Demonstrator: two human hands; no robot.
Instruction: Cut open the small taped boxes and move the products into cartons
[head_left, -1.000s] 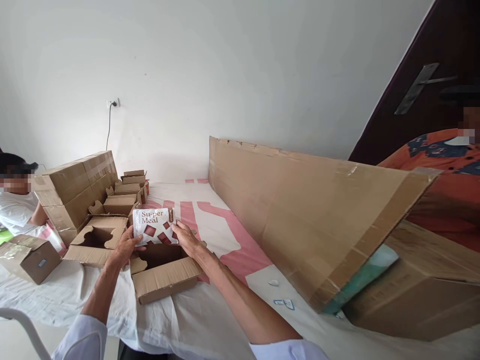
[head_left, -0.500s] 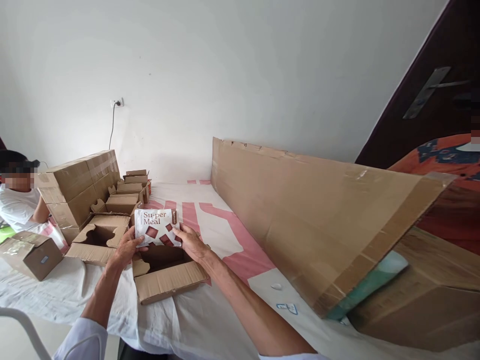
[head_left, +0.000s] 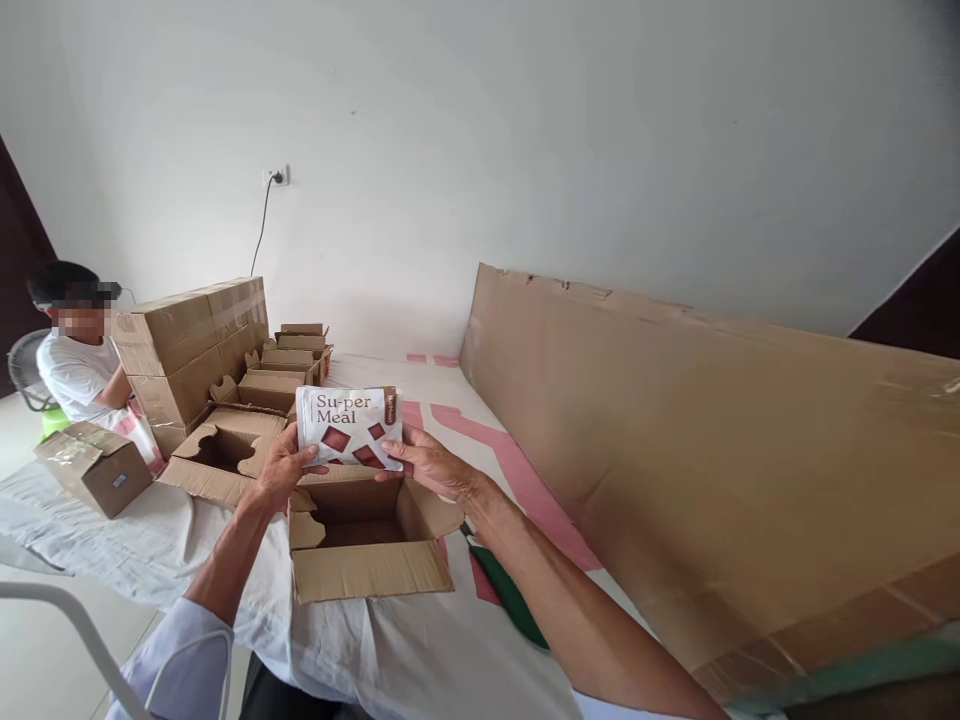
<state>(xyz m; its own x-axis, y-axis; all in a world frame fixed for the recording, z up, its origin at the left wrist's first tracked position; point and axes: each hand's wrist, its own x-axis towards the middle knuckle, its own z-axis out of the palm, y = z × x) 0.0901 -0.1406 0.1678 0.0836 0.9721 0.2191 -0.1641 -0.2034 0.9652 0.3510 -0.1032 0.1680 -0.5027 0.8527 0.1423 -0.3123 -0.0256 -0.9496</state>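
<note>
Far left of the hands: a seated person in a white shirt (head_left: 75,370), beside a small closed brown cardboard box (head_left: 94,467) on the white cloth-covered tabletop (head_left: 420,650). Nearer, a stack of taped brown cartons (head_left: 187,345), then a row of small open brown boxes (head_left: 255,395) running back toward the wall.

Left hand (head_left: 281,470) grips the left lower edge of a white "Su-per Meal" pouch with brown squares (head_left: 349,425); right hand (head_left: 427,462) grips its right lower edge. Pouch upright, held just above an open, apparently empty brown cardboard box (head_left: 364,535) directly below both hands.

Judgement: pouch not yet in the box, flaps open, nothing packed in it so far as visible. Boxes to the left also stand open.

Right of the hands: a long brown cardboard sheet (head_left: 712,450) stands on edge, well apart. Nothing blocks the box mouth; its raised right flap sits just under the right wrist.
</note>
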